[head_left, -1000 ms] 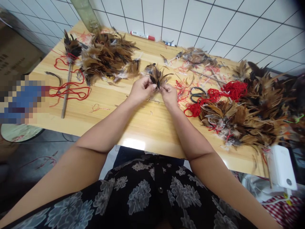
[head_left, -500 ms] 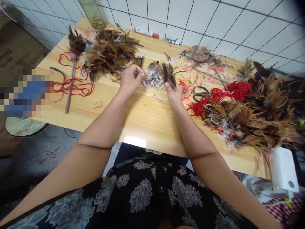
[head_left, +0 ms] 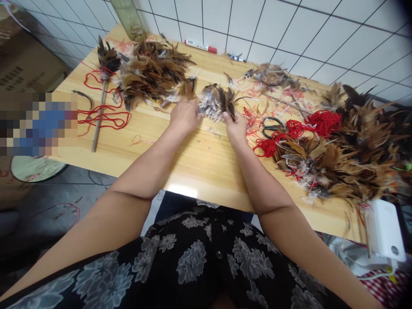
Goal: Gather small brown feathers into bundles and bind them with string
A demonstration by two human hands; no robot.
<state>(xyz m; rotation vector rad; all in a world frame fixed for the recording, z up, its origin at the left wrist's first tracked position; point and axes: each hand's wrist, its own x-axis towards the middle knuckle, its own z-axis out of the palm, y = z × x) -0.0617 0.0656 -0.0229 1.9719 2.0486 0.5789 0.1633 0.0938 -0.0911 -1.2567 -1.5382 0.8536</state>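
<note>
Beside a small heap of grey-white feather ends [head_left: 210, 103], my left hand [head_left: 186, 116] is closed, its fingers curled down by the table. Whatever it grips, if anything, is hidden; a brown feather tuft [head_left: 188, 89] shows just beyond its knuckles. On the heap's other side my right hand [head_left: 236, 128] pinches a bunch of dark brown feathers [head_left: 228, 102] between thumb and fingers, the tips fanning upward. A large brown feather pile [head_left: 154, 73] lies past my left hand. Black-handled scissors [head_left: 273, 128] rest right of my right hand, near red string [head_left: 323, 123].
A stick with a feathered top [head_left: 99, 116] and loose red cord lie at the left. More brown feathers [head_left: 341, 159] cover the table's right side, near a white power bank [head_left: 386, 231]. A red marker [head_left: 201, 46] and a bottle [head_left: 128, 19] stand by the tiled wall.
My left hand has turned knuckles-up and moved right and down, to the feather heap's left edge. My right hand stays on its feathers. The view has shifted slightly.
</note>
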